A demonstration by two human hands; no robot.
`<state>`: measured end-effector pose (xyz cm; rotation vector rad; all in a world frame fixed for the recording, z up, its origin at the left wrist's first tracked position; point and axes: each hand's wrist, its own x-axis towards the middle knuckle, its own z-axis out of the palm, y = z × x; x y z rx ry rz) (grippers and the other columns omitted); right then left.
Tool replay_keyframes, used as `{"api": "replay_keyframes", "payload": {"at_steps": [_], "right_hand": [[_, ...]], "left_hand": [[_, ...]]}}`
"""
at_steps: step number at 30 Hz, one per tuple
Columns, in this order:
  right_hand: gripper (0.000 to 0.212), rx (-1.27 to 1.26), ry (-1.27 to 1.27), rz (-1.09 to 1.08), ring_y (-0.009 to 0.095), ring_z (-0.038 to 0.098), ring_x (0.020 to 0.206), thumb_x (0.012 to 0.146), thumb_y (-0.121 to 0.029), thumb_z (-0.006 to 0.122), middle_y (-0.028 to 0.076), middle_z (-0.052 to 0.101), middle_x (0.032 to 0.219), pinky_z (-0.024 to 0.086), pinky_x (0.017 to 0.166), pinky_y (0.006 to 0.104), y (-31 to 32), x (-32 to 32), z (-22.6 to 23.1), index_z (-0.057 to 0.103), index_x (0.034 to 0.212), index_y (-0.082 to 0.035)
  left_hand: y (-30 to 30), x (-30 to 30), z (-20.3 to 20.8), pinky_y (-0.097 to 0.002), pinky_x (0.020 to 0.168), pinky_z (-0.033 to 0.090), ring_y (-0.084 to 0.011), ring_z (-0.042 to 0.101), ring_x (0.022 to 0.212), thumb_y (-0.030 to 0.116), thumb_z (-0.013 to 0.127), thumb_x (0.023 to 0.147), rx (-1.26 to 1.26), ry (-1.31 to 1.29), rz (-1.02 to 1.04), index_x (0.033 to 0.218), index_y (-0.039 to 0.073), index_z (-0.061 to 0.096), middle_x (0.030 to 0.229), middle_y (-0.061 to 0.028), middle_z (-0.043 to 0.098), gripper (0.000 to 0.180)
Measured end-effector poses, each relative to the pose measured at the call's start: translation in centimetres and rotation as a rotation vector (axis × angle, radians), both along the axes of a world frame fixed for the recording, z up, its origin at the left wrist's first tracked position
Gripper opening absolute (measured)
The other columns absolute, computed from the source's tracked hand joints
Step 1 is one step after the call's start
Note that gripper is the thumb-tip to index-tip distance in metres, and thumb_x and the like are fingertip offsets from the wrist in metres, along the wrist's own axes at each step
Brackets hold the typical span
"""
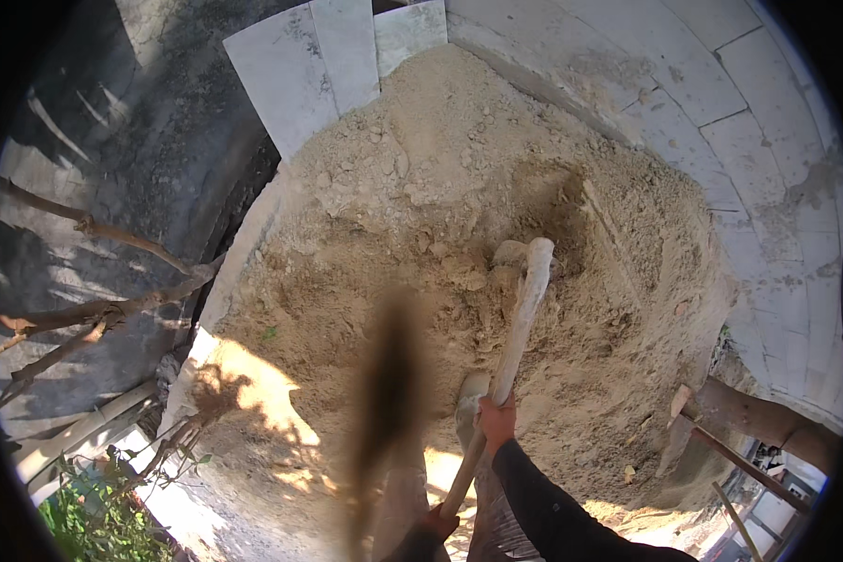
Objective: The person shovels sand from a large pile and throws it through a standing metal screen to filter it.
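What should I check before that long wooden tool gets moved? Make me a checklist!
1. Right hand closed round the wooden handle: ok.
2. Left hand holding it too, nearer the lower end: ok.
3. Tool head free of the soil: cannot tell, its blade is hidden.
4. Shoe well away from the handle: probably not ok, they look close together.
5. Clear view: not ok, a dark blur covers part of the soil.
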<state>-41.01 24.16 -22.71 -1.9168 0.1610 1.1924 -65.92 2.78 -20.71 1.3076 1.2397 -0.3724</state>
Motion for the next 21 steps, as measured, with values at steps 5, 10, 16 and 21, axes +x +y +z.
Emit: {"api": "replay_keyframes", "payload": {"at_steps": [5,10,16,21], "right_hand": [[0.026,0.312,-0.120,0.094,0.014,0.053,0.055,0.089,-0.009,0.059,0.006,0.053,0.077,0.046,0.048,0.0317,10.5,3.9,2.4,0.045,0.110,-0.002],[0.026,0.614,-0.440,0.344,0.016,0.055,0.052,0.089,-0.012,0.059,0.008,0.056,0.078,0.046,0.046,0.0328,32.5,12.5,0.0,0.047,0.107,0.002],[0.038,0.430,-0.524,0.641,0.023,0.063,0.059,0.083,-0.020,0.062,0.015,0.062,0.079,0.051,0.053,0.0361,46.3,18.3,-5.0,0.050,0.103,0.010],[0.050,0.205,-0.453,0.710,0.028,0.066,0.065,0.086,-0.022,0.060,0.022,0.064,0.085,0.052,0.062,0.0380,38.0,16.6,-6.6,0.045,0.114,0.017]], "left_hand": [[11.4,7.6,-6.4,-0.0400,0.080,0.055,-0.0298,0.069,0.091,0.033,0.075,0.077,-0.074,-0.050,0.293,0.119,0.005,0.061,0.097,-0.0185,0.070,0.053],[34.7,20.9,-12.2,-0.0401,0.072,0.055,-0.0282,0.069,0.079,0.025,0.074,0.078,0.126,-0.205,0.464,0.117,-0.001,0.060,0.091,-0.0196,0.069,0.049],[40.3,27.6,-12.4,-0.0314,0.047,0.046,-0.0133,0.055,0.053,0.015,0.072,0.079,-0.005,-0.550,0.828,0.103,-0.005,0.056,0.069,-0.0074,0.058,0.035],[33.0,24.2,-5.7,-0.0287,0.041,0.042,-0.0108,0.052,0.048,0.014,0.074,0.077,-0.202,-0.378,0.830,0.098,-0.005,0.054,0.064,-0.0045,0.056,0.035]]}}
